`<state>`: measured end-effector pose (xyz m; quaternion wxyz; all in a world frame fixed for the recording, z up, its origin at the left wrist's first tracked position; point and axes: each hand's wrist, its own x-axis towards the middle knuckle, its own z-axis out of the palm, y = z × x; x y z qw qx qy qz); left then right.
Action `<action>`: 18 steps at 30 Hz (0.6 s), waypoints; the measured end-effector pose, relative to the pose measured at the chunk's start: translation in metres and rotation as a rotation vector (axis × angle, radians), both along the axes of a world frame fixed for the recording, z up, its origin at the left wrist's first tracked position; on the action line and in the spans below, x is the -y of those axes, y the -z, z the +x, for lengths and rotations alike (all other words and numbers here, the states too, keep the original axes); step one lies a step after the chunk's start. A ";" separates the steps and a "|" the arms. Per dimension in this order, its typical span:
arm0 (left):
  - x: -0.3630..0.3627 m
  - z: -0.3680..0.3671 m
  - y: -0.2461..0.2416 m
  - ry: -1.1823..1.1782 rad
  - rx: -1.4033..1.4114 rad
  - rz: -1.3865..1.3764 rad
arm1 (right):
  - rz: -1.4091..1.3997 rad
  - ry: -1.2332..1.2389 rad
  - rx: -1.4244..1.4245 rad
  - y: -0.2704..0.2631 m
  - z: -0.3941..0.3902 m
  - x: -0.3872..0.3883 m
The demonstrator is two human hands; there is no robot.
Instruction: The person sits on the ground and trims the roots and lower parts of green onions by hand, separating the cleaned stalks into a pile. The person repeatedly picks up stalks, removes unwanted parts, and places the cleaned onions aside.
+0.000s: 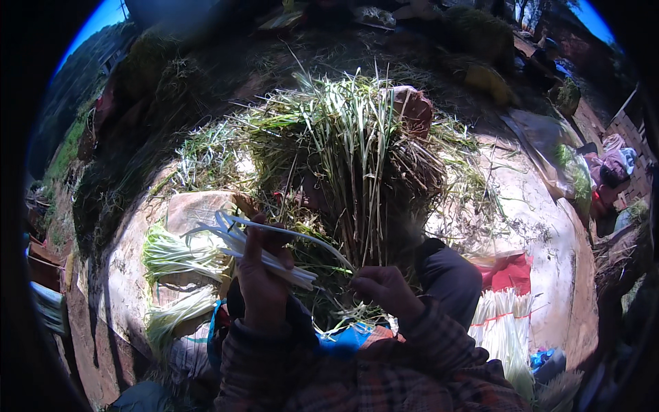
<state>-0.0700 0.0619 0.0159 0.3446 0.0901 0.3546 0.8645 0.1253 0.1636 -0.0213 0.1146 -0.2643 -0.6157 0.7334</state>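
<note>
My left hand (265, 278) is closed around a small bunch of pale plant stalks (288, 270), whose ends fan out past the fingers on both sides. One long stalk (314, 239) arches from that bunch to my right hand (383, 288), whose fingertips pinch its end. Before my knees stands a large heap of cut green and brown stalks (355, 154), with long stems lying upright against it. Sorted pale stalks (183, 255) lie in bundles to the left of my left hand. On the right, white stalks (499, 322) are tied with a red band.
A pale ground sheet (545, 247) spreads around the heap, strewn with plant scraps. A red cloth or bag (507, 273) lies beyond the tied stalks. My bent knee (450, 278) is beside my right hand. A clear plastic bag (545, 144) and clothing (612, 159) are farther right.
</note>
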 end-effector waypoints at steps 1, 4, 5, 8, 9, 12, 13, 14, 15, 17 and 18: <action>-0.002 0.004 0.003 0.073 0.030 0.036 | 0.116 -0.010 -0.023 -0.004 0.000 0.000; -0.010 0.025 0.014 0.265 0.099 0.059 | 0.433 -0.078 0.082 -0.014 -0.004 -0.001; -0.012 0.032 0.018 0.299 0.133 -0.032 | 0.543 -0.095 -0.037 -0.016 -0.005 -0.001; -0.018 0.033 0.023 0.509 0.107 -0.114 | 0.783 -0.249 -0.018 -0.015 -0.007 -0.012; -0.020 0.032 0.024 0.494 0.105 -0.138 | 0.641 -0.241 0.008 -0.011 -0.007 -0.020; -0.027 0.027 0.027 0.382 0.023 -0.267 | 0.387 -0.057 0.014 0.012 -0.011 -0.071; -0.028 0.027 0.027 0.361 0.023 -0.260 | 0.352 0.153 0.057 0.026 -0.021 -0.093; -0.029 0.028 0.028 0.341 0.024 -0.253 | 0.411 0.334 0.045 0.041 -0.029 -0.112; -0.031 0.029 0.030 0.321 0.025 -0.243 | 0.384 0.536 0.098 0.056 -0.036 -0.132; -0.031 0.033 0.031 0.331 0.076 -0.220 | 0.696 0.647 0.278 0.083 -0.055 -0.160; -0.031 0.033 0.032 0.334 0.083 -0.205 | 0.660 0.672 0.191 0.093 -0.066 -0.169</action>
